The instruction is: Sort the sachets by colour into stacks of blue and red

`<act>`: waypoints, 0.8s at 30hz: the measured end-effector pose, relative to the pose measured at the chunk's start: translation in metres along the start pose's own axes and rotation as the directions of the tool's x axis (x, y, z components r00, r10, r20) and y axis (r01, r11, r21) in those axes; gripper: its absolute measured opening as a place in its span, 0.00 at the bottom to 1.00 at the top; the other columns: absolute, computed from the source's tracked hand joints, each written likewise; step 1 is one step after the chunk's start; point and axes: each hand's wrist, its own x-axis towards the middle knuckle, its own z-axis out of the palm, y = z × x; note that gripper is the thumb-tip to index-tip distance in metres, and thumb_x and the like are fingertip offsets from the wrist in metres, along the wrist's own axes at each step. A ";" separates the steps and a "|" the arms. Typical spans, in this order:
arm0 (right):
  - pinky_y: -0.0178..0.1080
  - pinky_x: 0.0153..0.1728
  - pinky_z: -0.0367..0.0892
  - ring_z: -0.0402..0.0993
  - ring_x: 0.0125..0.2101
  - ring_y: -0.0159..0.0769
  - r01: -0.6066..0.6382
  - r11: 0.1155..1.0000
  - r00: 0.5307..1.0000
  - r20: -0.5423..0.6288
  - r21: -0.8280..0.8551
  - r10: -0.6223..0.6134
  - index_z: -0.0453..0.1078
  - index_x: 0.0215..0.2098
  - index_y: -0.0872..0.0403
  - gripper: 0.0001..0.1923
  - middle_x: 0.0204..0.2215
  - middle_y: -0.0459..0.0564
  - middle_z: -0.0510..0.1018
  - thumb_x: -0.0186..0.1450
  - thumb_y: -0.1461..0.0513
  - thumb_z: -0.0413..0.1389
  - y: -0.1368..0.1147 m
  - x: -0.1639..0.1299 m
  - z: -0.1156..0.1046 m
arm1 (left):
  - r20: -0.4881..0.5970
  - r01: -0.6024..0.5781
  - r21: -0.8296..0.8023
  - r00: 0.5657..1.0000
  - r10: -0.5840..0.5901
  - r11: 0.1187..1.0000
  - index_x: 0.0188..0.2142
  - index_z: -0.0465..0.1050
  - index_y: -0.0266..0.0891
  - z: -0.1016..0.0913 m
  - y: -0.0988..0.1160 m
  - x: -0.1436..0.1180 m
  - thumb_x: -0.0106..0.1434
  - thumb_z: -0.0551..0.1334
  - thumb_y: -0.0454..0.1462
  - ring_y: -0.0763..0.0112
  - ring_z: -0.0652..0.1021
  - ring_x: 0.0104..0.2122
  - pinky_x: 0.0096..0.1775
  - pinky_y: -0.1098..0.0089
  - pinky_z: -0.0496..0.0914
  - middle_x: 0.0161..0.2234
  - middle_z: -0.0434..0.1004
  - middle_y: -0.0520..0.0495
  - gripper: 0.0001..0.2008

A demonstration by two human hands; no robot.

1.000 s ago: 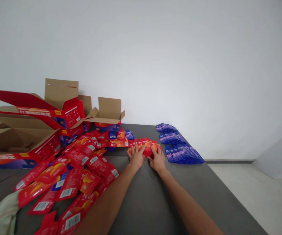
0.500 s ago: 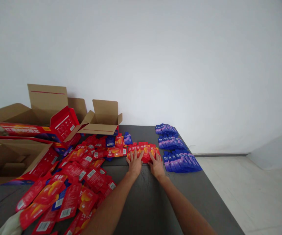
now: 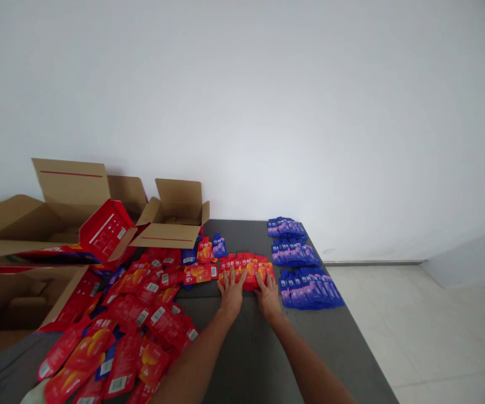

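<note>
Since a second ago the view has tipped down a little and the hands have flattened out on the packets instead of cupping them. The row of red sachets (image 3: 246, 267) lies on the dark table (image 3: 343, 348) near its far edge, fanned side by side. The left hand (image 3: 230, 290) rests on its left half, fingers spread and flat, gripping nothing; the right hand (image 3: 269, 293) presses the right half the same way. Just right of them lie three rows of blue sachets (image 3: 300, 262). To the left sprawls a loose heap of red sachets (image 3: 133, 314), and behind it stand open cardboard boxes (image 3: 99, 213).
</note>
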 end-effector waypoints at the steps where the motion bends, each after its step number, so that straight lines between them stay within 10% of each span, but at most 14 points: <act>1: 0.48 0.65 0.45 0.43 0.70 0.45 0.004 1.000 1.000 0.001 0.002 -0.004 0.50 0.70 0.41 0.32 0.70 0.51 0.51 0.69 0.61 0.48 0.001 0.003 0.002 | -0.004 0.000 0.008 1.000 0.000 1.000 0.68 0.48 0.65 0.001 0.000 0.003 0.66 0.52 0.33 0.46 0.42 0.70 0.63 0.37 0.42 0.73 0.38 0.52 0.35; 24: 0.52 0.65 0.46 0.42 0.70 0.48 0.110 0.992 0.992 -0.076 0.056 -0.105 0.51 0.70 0.44 0.31 0.70 0.55 0.50 0.70 0.64 0.45 0.008 0.110 0.003 | -0.201 -0.073 0.095 0.975 0.091 0.993 0.68 0.51 0.59 0.009 0.007 0.107 0.64 0.52 0.28 0.48 0.48 0.70 0.65 0.44 0.49 0.72 0.44 0.48 0.37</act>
